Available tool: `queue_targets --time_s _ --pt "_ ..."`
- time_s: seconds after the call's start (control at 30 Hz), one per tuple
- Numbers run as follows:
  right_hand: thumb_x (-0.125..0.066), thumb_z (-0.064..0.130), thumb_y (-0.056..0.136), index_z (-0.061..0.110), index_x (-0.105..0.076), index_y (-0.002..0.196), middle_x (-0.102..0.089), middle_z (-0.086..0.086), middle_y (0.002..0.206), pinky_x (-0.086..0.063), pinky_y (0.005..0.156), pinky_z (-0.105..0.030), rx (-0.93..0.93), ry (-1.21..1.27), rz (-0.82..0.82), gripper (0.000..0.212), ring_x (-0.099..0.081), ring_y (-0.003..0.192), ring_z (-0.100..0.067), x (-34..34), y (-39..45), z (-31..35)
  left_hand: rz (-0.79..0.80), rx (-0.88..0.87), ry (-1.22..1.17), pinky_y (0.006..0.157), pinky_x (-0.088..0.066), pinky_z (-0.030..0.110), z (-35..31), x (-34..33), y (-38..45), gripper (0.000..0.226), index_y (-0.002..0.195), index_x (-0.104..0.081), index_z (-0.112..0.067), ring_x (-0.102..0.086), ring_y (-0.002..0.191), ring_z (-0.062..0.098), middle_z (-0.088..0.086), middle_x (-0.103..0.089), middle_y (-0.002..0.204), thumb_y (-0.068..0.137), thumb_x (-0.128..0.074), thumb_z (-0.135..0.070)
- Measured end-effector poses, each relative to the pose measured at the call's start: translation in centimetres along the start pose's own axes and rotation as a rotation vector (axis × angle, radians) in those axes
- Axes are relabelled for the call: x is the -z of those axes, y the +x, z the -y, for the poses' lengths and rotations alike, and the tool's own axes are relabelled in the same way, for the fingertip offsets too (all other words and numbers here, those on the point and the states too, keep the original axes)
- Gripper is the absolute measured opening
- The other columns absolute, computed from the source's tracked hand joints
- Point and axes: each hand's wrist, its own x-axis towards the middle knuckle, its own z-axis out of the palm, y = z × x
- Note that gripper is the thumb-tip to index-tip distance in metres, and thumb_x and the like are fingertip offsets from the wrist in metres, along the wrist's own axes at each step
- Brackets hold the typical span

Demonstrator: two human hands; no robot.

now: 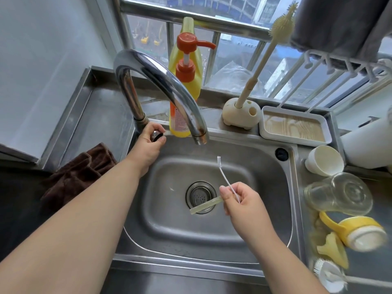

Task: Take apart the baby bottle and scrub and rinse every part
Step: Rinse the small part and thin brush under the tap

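**Bottle dismantled; straw cleaning in hand, tap not running**

At the left, the left hand (148, 143) is closed round the tap knob (157, 135) at the foot of the faucet (161, 81); no water is seen leaving the spout, so a rinse is judged to be about to start or just finished.

Over the sink (212, 236), the right hand (239, 202) is pinched shut on two things at once: a pale, translucent straw (203, 206), which juts leftward from the fingertips above the drain (200, 196), and a thin white straw brush (222, 172), whose bristled tip points up and away from the hand.

At the right, on the desk (364, 270), the disassembled parts are laid well apart from both hands: a clear glass bottle (339, 194) on its side, a white cap (324, 160), a yellow collar with handles (358, 232), a yellowish nipple piece (333, 249) and a white brush head (328, 276).

The taking apart is judged complete. Whether the parts on the desk are already scrubbed cannot be told; the straw, at least, is not yet set down.
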Motion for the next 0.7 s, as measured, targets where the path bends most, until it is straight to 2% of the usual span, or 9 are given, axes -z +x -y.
queue_targets --time_s 0.1,0.2,0.33,0.4,0.5,0.57,0.7 --pt "-0.057 0.028 0.091 0.014 -0.055 0.072 -0.052 0.004 0.051 -0.034 0.051 -0.02 0.006 -0.007 0.01 0.024 -0.04 0.045 -0.004 -0.1 -0.3 0.2 -0.002 0.007 0.026 0.054 -0.032 0.009 0.0 0.1 0.0 0.028 0.083 -0.047 -0.026 -0.033 0.067 0.007 -0.004 -0.042 0.081 0.093 -0.05 0.0" --pt "-0.058 0.028 0.091 0.013 -0.056 0.072 -0.052 0.004 0.051 -0.034 0.051 -0.018 0.015 -0.007 0.013 0.024 -0.041 0.044 -0.002 -0.2 -0.6 0.4 0.047 0.048 0.088 0.062 -0.036 0.023 0.0 0.7 0.3 0.026 0.086 -0.048 -0.031 -0.037 0.067 0.011 -0.004 -0.042 0.079 0.095 -0.052 -0.007" --pt "-0.059 0.03 0.09 0.016 -0.055 0.07 -0.051 0.004 0.052 -0.034 0.054 -0.025 0.02 -0.004 0.022 0.025 -0.04 0.048 -0.007 -0.4 0.0 1.0 0.087 0.129 0.099 0.067 -0.041 0.031 -0.7 1.0 0.9 0.023 0.087 -0.05 -0.031 -0.042 0.067 0.014 -0.002 -0.045 0.077 0.095 -0.051 -0.01" --pt "-0.059 0.03 0.09 0.016 -0.056 0.069 -0.051 0.004 0.052 -0.034 0.055 -0.025 0.025 -0.004 0.026 0.025 -0.04 0.049 -0.007 -0.7 0.5 1.4 0.074 0.126 0.139 0.067 -0.04 0.029 -0.7 1.0 1.0 0.021 0.089 -0.05 -0.03 -0.04 0.066 0.014 -0.005 -0.044 0.078 0.094 -0.053 -0.01" --pt "-0.059 0.028 0.09 0.015 -0.057 0.07 -0.051 0.005 0.052 -0.034 0.052 -0.02 0.039 -0.022 0.039 0.024 -0.04 0.047 -0.004 -1.3 1.1 2.1 0.062 0.119 0.134 0.056 -0.035 0.025 -0.4 0.8 1.0 0.016 0.092 -0.05 -0.025 -0.038 0.062 0.012 -0.006 -0.044 0.078 0.094 -0.053 -0.009" --pt "-0.058 0.027 0.09 0.016 -0.057 0.07 -0.052 0.006 0.05 -0.033 0.048 -0.015 0.041 -0.043 0.043 0.023 -0.04 0.045 -0.001 -1.8 1.3 2.4 0.041 0.109 0.125 0.053 -0.032 0.025 -0.3 0.7 1.0 0.021 0.087 -0.049 -0.027 -0.036 0.062 0.012 -0.003 -0.044 0.077 0.094 -0.053 -0.008" --pt "-0.059 0.028 0.089 0.017 -0.058 0.071 -0.052 0.007 0.051 -0.031 0.047 -0.016 0.032 -0.084 0.047 0.022 -0.04 0.045 -0.002 -2.4 1.8 2.5 0.036 0.095 0.095 0.053 -0.032 0.021 -0.2 0.5 0.8 0.026 0.083 -0.046 -0.029 -0.035 0.065 0.012 -0.002 -0.044 0.077 0.094 -0.052 -0.005"
